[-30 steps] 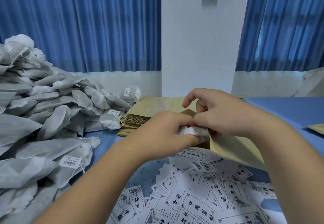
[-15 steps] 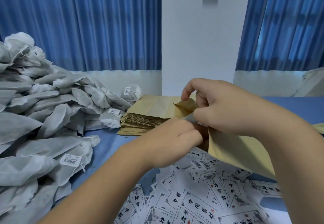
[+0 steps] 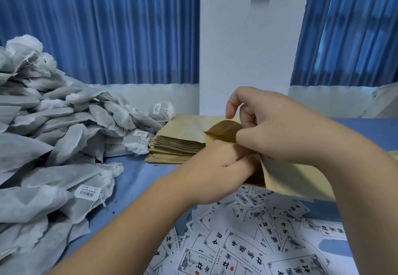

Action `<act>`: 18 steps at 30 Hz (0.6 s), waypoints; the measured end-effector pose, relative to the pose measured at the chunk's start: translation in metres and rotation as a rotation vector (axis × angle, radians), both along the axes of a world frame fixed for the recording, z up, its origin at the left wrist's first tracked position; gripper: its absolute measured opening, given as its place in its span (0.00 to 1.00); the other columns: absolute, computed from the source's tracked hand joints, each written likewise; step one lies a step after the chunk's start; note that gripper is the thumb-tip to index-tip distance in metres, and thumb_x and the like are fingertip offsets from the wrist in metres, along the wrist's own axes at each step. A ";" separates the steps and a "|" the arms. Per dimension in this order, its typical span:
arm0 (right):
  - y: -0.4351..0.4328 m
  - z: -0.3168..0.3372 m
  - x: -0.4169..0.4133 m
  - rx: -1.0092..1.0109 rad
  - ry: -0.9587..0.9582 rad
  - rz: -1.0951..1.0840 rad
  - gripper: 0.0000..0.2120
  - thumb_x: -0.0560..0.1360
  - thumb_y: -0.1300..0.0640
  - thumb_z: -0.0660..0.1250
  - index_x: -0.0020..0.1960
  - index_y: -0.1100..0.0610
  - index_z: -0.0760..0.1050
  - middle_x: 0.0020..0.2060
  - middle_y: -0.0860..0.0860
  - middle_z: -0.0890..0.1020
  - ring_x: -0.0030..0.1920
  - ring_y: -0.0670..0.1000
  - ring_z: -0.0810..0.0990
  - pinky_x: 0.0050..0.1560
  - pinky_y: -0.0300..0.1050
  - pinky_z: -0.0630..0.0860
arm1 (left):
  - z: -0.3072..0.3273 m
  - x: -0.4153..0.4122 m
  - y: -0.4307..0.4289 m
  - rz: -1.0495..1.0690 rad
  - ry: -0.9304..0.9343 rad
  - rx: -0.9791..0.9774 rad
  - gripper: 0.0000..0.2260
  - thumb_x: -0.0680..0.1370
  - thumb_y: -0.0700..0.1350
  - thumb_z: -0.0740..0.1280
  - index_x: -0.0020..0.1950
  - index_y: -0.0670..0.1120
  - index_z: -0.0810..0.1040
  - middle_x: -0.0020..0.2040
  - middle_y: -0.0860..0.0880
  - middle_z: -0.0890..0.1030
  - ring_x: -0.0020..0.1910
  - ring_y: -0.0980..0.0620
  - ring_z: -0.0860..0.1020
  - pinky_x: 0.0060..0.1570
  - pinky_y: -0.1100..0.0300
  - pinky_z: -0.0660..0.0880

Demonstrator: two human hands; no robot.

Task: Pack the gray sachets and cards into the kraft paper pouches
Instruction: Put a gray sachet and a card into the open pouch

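Observation:
My right hand [image 3: 277, 130] pinches the upper lip of a kraft paper pouch [image 3: 299, 182] and holds its mouth open above the table. The curled fingers of my left hand [image 3: 217, 173] are pushed into that mouth; the gray sachet they hold is hidden inside the pouch. A stack of flat kraft pouches [image 3: 178, 143] lies just behind my hands. To the left rises a big pile of gray sachets [image 3: 56, 145] with barcode tags. Printed cards [image 3: 258, 244] are scattered in front of me under my forearms.
The blue table top [image 3: 137, 180] shows between the sachet pile and the cards. A white wall pillar [image 3: 245, 48] and blue curtains stand behind the table. Another kraft piece [image 3: 394, 153] pokes in at the right edge.
The white end of the sachet, visible in my left hand a second ago, has gone into the pouch. My right hand has lifted the pouch's mouth higher.

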State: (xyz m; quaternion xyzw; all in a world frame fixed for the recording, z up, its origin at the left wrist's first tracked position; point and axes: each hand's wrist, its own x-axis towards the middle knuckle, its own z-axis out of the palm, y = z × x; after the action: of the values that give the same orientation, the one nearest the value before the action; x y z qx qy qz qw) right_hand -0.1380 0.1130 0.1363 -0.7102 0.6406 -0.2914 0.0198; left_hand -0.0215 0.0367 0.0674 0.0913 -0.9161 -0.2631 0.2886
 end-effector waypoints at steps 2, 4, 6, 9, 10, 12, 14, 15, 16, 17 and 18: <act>-0.002 -0.002 -0.004 0.022 0.028 -0.087 0.12 0.67 0.61 0.63 0.45 0.46 0.69 0.31 0.45 0.75 0.27 0.40 0.73 0.28 0.39 0.67 | -0.002 -0.001 -0.003 0.058 0.044 -0.069 0.13 0.74 0.53 0.56 0.31 0.49 0.67 0.29 0.52 0.70 0.30 0.54 0.68 0.33 0.51 0.70; -0.003 -0.003 -0.007 0.055 0.014 -0.144 0.11 0.68 0.60 0.63 0.45 0.46 0.68 0.34 0.47 0.75 0.23 0.43 0.74 0.27 0.42 0.70 | -0.002 -0.001 -0.007 0.098 0.118 -0.140 0.11 0.73 0.46 0.59 0.32 0.47 0.71 0.29 0.53 0.72 0.31 0.56 0.70 0.34 0.55 0.69; -0.002 -0.002 -0.010 0.080 -0.009 -0.173 0.09 0.69 0.58 0.64 0.45 0.46 0.69 0.35 0.48 0.75 0.24 0.47 0.76 0.25 0.43 0.73 | 0.003 0.000 -0.008 0.164 0.183 -0.176 0.09 0.73 0.44 0.61 0.35 0.42 0.76 0.31 0.52 0.75 0.33 0.56 0.72 0.35 0.59 0.70; -0.001 -0.001 -0.015 0.107 0.000 -0.211 0.09 0.69 0.58 0.64 0.45 0.46 0.68 0.35 0.49 0.77 0.27 0.52 0.79 0.27 0.46 0.77 | 0.011 0.006 -0.009 0.264 0.034 -0.085 0.09 0.74 0.45 0.62 0.35 0.47 0.78 0.28 0.56 0.76 0.27 0.61 0.72 0.28 0.69 0.66; -0.001 -0.002 -0.017 0.119 0.009 -0.227 0.09 0.69 0.58 0.63 0.45 0.46 0.68 0.34 0.50 0.79 0.27 0.52 0.80 0.28 0.46 0.77 | 0.012 0.009 -0.010 0.281 -0.152 -0.048 0.09 0.74 0.45 0.62 0.35 0.47 0.78 0.28 0.56 0.76 0.26 0.61 0.72 0.26 0.69 0.66; -0.001 -0.004 -0.021 0.165 0.029 -0.256 0.10 0.69 0.59 0.62 0.45 0.45 0.68 0.35 0.50 0.80 0.26 0.51 0.81 0.27 0.44 0.75 | 0.008 0.011 -0.011 0.304 -0.561 -0.024 0.09 0.74 0.47 0.62 0.38 0.45 0.78 0.32 0.54 0.81 0.29 0.58 0.76 0.29 0.66 0.71; -0.002 -0.007 -0.022 0.239 0.025 -0.269 0.10 0.70 0.59 0.62 0.46 0.46 0.68 0.36 0.51 0.81 0.27 0.51 0.81 0.26 0.40 0.73 | -0.001 0.009 -0.012 0.330 -0.821 -0.063 0.12 0.76 0.51 0.62 0.40 0.46 0.80 0.36 0.50 0.83 0.32 0.54 0.77 0.31 0.64 0.70; -0.003 -0.009 -0.022 0.268 0.023 -0.275 0.09 0.70 0.60 0.62 0.46 0.47 0.68 0.35 0.52 0.81 0.26 0.51 0.80 0.25 0.39 0.73 | -0.006 0.007 -0.013 0.347 -0.880 -0.105 0.12 0.76 0.51 0.62 0.40 0.45 0.80 0.36 0.49 0.82 0.31 0.53 0.75 0.30 0.64 0.67; -0.005 -0.010 -0.023 0.278 0.024 -0.283 0.09 0.70 0.61 0.61 0.46 0.48 0.68 0.33 0.52 0.80 0.24 0.51 0.79 0.25 0.40 0.72 | -0.010 0.006 -0.015 0.363 -0.905 -0.152 0.12 0.76 0.50 0.61 0.40 0.45 0.78 0.35 0.49 0.79 0.31 0.51 0.71 0.28 0.63 0.64; -0.006 -0.010 -0.025 0.271 0.025 -0.291 0.09 0.70 0.61 0.61 0.46 0.49 0.69 0.32 0.51 0.80 0.23 0.51 0.79 0.25 0.40 0.73 | -0.013 0.004 -0.016 0.375 -0.911 -0.189 0.10 0.76 0.50 0.61 0.40 0.46 0.75 0.36 0.48 0.75 0.31 0.49 0.69 0.28 0.62 0.62; -0.006 -0.010 -0.026 0.256 0.020 -0.299 0.08 0.71 0.61 0.61 0.46 0.49 0.69 0.32 0.52 0.79 0.24 0.51 0.78 0.26 0.41 0.74 | -0.017 0.003 -0.018 0.380 -0.905 -0.195 0.09 0.76 0.51 0.61 0.41 0.46 0.74 0.37 0.48 0.73 0.33 0.48 0.69 0.30 0.61 0.64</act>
State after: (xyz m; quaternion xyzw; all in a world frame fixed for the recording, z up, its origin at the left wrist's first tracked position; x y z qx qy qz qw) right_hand -0.1642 0.1066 0.1265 -0.6017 0.7709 -0.2001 0.0602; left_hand -0.0186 0.0184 0.0506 0.3342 -0.9369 -0.0530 -0.0877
